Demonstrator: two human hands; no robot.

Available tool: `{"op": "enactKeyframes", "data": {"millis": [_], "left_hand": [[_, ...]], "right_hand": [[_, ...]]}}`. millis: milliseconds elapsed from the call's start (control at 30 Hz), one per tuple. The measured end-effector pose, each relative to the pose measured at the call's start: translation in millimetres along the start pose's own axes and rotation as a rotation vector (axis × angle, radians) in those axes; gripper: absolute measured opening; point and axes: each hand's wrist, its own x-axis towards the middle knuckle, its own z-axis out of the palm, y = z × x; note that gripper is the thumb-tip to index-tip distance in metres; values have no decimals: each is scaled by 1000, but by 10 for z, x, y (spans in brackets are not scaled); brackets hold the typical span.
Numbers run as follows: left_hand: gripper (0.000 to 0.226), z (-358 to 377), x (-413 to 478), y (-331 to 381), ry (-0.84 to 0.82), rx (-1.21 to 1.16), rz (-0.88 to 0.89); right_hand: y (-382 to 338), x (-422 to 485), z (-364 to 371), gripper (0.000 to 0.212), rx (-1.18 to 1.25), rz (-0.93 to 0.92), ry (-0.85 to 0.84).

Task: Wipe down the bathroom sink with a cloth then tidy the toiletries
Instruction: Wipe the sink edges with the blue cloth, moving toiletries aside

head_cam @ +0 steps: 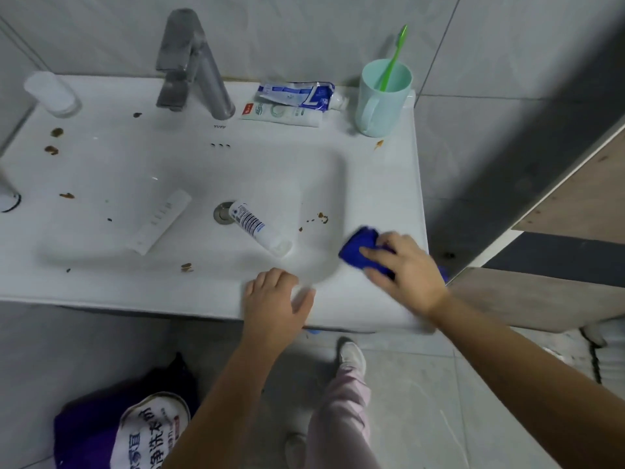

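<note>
A white sink [203, 286] fills the view, with brown stains scattered on its rim and basin. My right hand [406, 269] presses a blue cloth [358, 247] onto the rim at the front right corner, fingers spread over it. My left hand [274, 299] rests flat on the front rim, holding nothing. Inside the basin lie a white tube [258, 228] over the drain and a white flat stick-like item [159, 223]. Two toothpaste tubes [291, 103] lie behind the basin, beside a mint cup [378, 103] holding a green toothbrush [394, 57].
A grey tap [192, 62] stands at the back centre. A clear white container [50, 93] lies at the back left. On the floor below sit a purple bag with a printed pouch [135, 428]. A wooden panel [581, 198] is on the right.
</note>
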Motion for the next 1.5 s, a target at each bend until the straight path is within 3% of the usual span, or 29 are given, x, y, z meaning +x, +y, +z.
{"op": "enactKeyframes", "data": {"millis": [133,333,433,700,833,900,1133,1500], "left_hand": [[41,39,302,128,22,13,48],[39,-50,972,422,61,-106,31],[31,-58,1403,589,113,-219,-61],[48,4,2591,982,75,-371,-170],[25,71,2831,1092,60,-386,-141],[16,78,2843,1108,85,-433,-167],[16,-132,2528,952,67,-601,-219],[19,-779,1202,332,278,-498,-340]], "right_hand": [[266,785,73,30,-57,334,84],[421,515,-48,32,31,13,27],[571,918,-85,32,9,113,19],[686,904,-63,40,7,212,32],[690,927,-40,38,4,244,33],[677,937,-48,37,6,264,41],[619,968,-82,40,6,252,11],[311,1108,-206,38,275,340,-50]]}}
